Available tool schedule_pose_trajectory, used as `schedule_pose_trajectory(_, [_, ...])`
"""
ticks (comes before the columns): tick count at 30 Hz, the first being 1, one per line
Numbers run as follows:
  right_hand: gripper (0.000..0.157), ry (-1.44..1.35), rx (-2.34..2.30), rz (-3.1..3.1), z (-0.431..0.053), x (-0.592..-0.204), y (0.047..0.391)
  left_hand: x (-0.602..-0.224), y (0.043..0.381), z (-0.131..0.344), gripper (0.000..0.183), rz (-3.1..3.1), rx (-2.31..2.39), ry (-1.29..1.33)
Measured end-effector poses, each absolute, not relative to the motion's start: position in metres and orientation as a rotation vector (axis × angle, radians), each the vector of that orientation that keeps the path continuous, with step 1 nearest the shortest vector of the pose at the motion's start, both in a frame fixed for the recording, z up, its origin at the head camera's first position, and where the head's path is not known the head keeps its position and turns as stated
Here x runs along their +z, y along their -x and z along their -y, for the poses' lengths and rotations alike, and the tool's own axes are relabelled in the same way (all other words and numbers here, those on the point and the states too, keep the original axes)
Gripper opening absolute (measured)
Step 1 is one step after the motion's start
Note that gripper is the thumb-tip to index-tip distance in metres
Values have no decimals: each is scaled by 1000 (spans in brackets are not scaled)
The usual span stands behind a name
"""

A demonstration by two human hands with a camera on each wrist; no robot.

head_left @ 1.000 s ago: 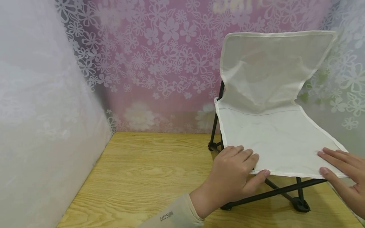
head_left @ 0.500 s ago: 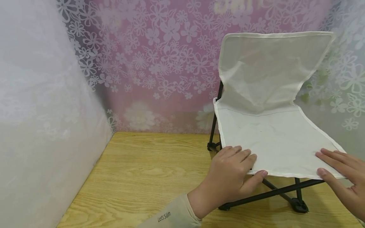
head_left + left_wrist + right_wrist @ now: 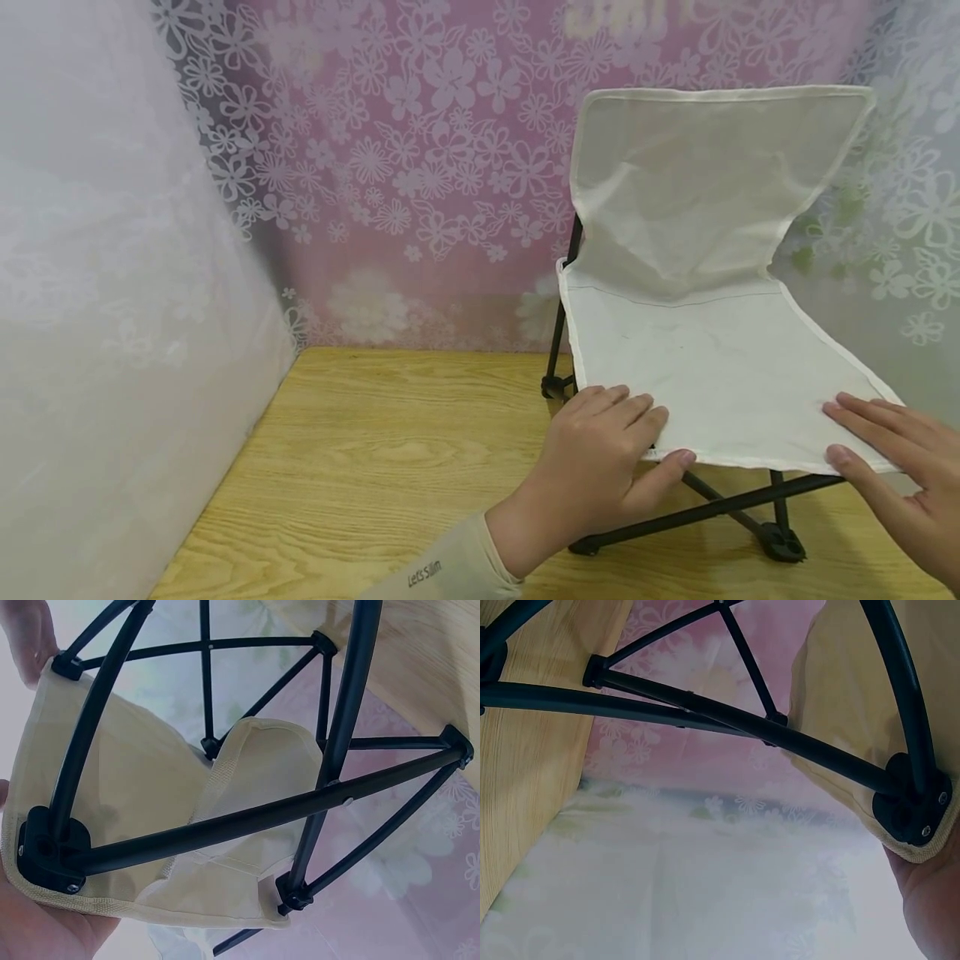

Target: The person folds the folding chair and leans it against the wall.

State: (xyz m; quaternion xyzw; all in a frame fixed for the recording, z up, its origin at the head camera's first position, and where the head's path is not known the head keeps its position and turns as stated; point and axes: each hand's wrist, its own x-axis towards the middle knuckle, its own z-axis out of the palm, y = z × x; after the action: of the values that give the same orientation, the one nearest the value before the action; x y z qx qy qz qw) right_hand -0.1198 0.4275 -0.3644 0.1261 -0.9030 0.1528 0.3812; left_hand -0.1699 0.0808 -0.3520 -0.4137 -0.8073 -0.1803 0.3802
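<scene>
A small folding chair with cream fabric (image 3: 720, 367) and a black tube frame (image 3: 712, 510) stands upright and unfolded on a wooden table. My left hand (image 3: 592, 462) rests on the front left corner of the seat, fingers lying on the fabric and thumb along the front edge. Over the front right corner lies my right hand (image 3: 907, 458), its fingers straight and spread on the seat. From below, the left wrist view shows crossed legs (image 3: 330, 795) and a black corner joint (image 3: 56, 851) beside the left palm. Another joint (image 3: 913, 799) sits by my right hand in the right wrist view.
The wood-grain table (image 3: 360, 450) extends left of the chair. Behind it hangs a pink flowered curtain (image 3: 420, 167). A pale sheet (image 3: 97, 292) borders the left side, and more flowered sheeting (image 3: 915, 208) the right.
The chair and both hands have shifted slightly left and down together in the head view. Both hands keep their places on the seat's front corners.
</scene>
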Motion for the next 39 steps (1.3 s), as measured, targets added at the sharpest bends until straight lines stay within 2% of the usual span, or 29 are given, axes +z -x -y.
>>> schedule_pose_trajectory(7, [52,-318,376,2307,-424,-363,120,-352,170,-77,43,2050,-462,1050])
schedule_pose_trajectory(18, [42,-422,458,2207,-415,-362,123,-355,170,-71,42,2009,-454,1020])
schedule_pose_trajectory(28, [48,-415,451,2240,-411,-363,122,-357,170,-67,40,1970,-420,1003])
schedule_pose_trajectory(39, [44,-461,519,2202,-404,-361,122,-357,168,-60,41,1997,-457,1004])
